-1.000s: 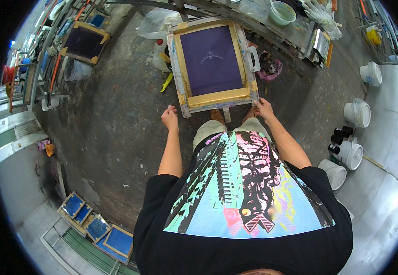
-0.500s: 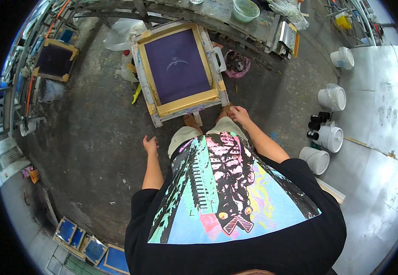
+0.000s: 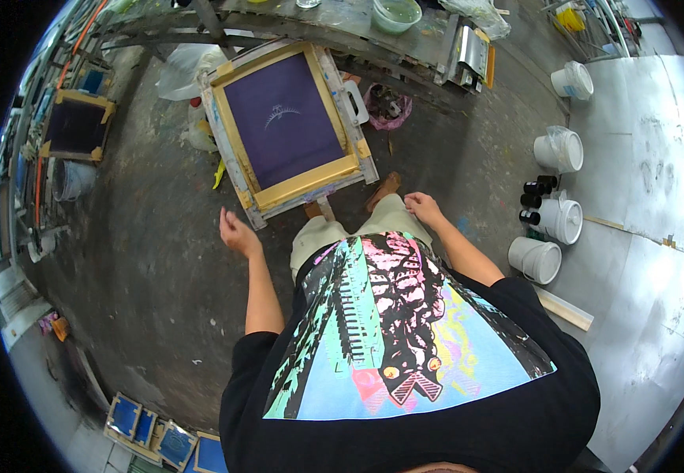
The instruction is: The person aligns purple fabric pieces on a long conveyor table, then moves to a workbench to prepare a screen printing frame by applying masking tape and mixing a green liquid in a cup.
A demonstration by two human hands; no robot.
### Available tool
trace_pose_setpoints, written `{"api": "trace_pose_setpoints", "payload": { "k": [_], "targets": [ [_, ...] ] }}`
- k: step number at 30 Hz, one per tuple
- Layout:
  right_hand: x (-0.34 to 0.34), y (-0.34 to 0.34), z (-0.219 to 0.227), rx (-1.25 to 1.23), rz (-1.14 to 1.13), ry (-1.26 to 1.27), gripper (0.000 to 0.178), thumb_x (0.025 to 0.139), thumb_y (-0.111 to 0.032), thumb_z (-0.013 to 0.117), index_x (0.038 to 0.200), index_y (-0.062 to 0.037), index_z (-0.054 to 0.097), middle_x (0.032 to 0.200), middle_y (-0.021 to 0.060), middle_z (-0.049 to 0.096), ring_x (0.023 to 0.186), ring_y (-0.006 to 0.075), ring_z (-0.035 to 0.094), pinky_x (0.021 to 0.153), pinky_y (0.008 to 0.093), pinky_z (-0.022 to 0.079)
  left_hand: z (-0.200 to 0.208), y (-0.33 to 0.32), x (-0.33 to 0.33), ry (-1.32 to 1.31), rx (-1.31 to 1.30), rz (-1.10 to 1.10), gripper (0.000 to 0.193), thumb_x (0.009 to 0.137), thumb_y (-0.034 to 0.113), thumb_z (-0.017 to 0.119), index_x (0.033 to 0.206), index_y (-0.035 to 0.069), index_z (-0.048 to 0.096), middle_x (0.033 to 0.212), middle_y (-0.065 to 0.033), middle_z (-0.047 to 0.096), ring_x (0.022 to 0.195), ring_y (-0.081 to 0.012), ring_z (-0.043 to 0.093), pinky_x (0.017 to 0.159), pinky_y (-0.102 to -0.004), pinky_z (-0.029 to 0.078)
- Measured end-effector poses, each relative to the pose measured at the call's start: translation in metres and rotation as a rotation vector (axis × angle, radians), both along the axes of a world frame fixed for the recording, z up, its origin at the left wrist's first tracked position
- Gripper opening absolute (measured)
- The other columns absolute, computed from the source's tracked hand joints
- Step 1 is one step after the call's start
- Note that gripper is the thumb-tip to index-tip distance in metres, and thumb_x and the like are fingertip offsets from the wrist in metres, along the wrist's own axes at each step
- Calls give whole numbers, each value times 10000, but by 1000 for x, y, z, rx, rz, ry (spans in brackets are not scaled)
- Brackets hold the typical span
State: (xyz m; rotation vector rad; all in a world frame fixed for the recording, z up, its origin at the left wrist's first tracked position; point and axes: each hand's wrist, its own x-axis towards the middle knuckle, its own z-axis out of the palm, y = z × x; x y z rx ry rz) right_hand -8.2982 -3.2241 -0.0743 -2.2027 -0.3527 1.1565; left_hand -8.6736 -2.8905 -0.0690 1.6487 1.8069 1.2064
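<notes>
My left hand (image 3: 238, 233) hangs in the air left of my thigh, below the near left corner of a screen-printing frame. Its fingers are loosely bent and apart, with nothing in them. My right hand (image 3: 424, 210) is beside my right thigh, its fingers relaxed and slightly curled, with no object visible in it. In front of my feet, the wood-edged screen-printing frame (image 3: 287, 122) sits tilted on a stand. Yellowish tape borders its dark purple mesh, which bears a pale curved design. Neither hand touches it.
A worktable (image 3: 342, 31) carries a green tub (image 3: 396, 14). A pink bag-lined bin (image 3: 387, 106) stands beside the frame. White buckets (image 3: 535, 259) line the right side. Another taped screen (image 3: 78, 124) leans at the left; blue screens (image 3: 176, 444) stand lower left.
The view has shifted, so the frame and table sit farther left and higher. My left hand has risen and swung outward to the left. My right hand has drawn back slightly.
</notes>
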Motion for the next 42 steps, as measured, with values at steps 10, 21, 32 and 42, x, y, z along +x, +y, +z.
{"api": "trace_pose_setpoints", "payload": {
  "k": [10, 21, 32, 42],
  "targets": [
    [56, -82, -17, 98, -47, 87, 277, 938, -223, 679, 1108, -7, 708, 840, 62, 721, 718, 137, 659, 668, 303, 536, 139, 26, 342, -261, 51, -701, 528, 849, 309, 822, 1265, 38, 640, 1105, -92, 661, 1005, -227, 596, 816, -359, 478],
    [143, -204, -17, 215, -434, 42, 233, 976, -192, 621, 1093, -4, 693, 779, 51, 689, 657, 141, 626, 594, 312, 499, 99, 62, 572, 156, 167, -465, 983, 613, 558, 898, 1352, 11, 550, 1336, -199, 598, 1255, -407, 513, 1020, -554, 422],
    [255, -50, 163, 570, 84, -232, 243, 984, -214, 656, 1112, -24, 738, 838, 65, 734, 745, 128, 665, 707, 297, 531, 163, -19, 513, -364, 26, -694, 673, 713, 168, 921, 1244, 0, 543, 1159, -107, 627, 1056, -240, 616, 931, -370, 495],
    [149, 156, 332, 860, 1015, -701, 616, 947, -557, 625, 1341, -84, 617, 1150, 172, 628, 1155, 352, 598, 965, 447, 500, 191, -180, 303, -424, -227, -803, 776, 678, 73, 925, 1335, 2, 520, 1238, -92, 634, 1110, -192, 638, 960, -338, 523]
  ]
}}
